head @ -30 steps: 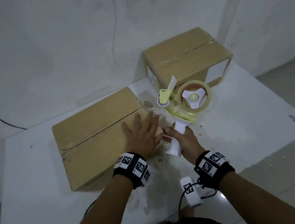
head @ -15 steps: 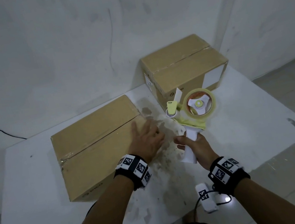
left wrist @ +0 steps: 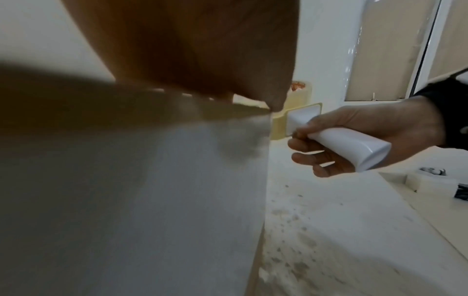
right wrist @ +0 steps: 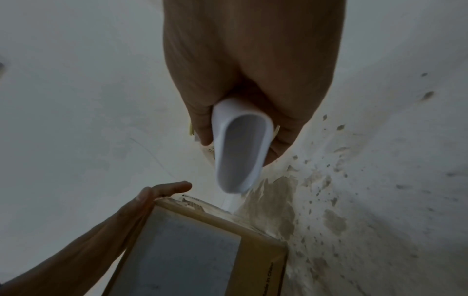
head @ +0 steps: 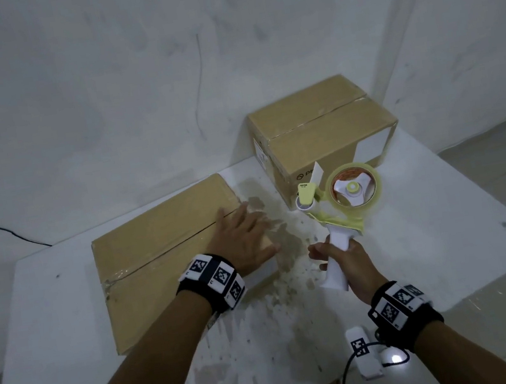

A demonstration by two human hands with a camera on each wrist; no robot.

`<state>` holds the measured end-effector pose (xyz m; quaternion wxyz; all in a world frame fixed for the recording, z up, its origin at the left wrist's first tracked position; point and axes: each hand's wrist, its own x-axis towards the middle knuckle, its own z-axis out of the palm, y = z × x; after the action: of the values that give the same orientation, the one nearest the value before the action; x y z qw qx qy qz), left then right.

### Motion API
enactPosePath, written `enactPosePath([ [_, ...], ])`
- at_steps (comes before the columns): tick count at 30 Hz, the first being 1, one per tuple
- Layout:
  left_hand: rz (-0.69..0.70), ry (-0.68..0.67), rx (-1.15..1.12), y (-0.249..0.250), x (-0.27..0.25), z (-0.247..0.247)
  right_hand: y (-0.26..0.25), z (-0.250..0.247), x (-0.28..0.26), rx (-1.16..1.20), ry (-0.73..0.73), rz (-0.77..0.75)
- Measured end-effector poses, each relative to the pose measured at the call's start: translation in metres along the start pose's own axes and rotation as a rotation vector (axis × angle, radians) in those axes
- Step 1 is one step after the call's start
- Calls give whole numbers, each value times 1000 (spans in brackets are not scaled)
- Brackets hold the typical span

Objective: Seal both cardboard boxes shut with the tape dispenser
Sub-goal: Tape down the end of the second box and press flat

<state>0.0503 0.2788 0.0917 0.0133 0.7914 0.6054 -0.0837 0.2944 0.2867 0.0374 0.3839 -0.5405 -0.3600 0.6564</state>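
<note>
Left hand (head: 242, 240) flat, fingers spread on near box (head: 159, 241), pinning flaps. Right hand (head: 345, 260) wrapped round tape dispenser (head: 343, 201) handle, roll beyond fingertips, ready to tape.

Two cardboard boxes sit on one white table (head: 419, 231): the flat box (head: 154, 252) lies under the left hand (head: 243, 243), and the taller box (head: 325, 132) stands just beyond the one tape dispenser (head: 344, 206), gripped by the right hand (head: 347, 263). One roll of tape (head: 354, 189) sits on the dispenser above that grip. Two hands show, each with one marker-patterned wristband, on the left wrist (head: 214, 278) and the right wrist (head: 401, 307).
</note>
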Motion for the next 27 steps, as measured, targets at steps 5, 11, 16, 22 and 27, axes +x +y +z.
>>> enactPosePath([
  [5,-160,-180,-22,-15,16,-16,-6,1,3,23,-27,7],
  [11,-55,-300,-35,-40,28,-35,-15,37,2,162,-113,-10],
  [16,-20,-308,49,-50,40,-46,-29,92,8,75,-16,-58],
  [22,-81,-298,-103,-77,54,-43,-12,121,17,-55,84,-5],
  [27,-135,-185,-76,-99,60,-33,-9,118,14,-24,120,13],
])
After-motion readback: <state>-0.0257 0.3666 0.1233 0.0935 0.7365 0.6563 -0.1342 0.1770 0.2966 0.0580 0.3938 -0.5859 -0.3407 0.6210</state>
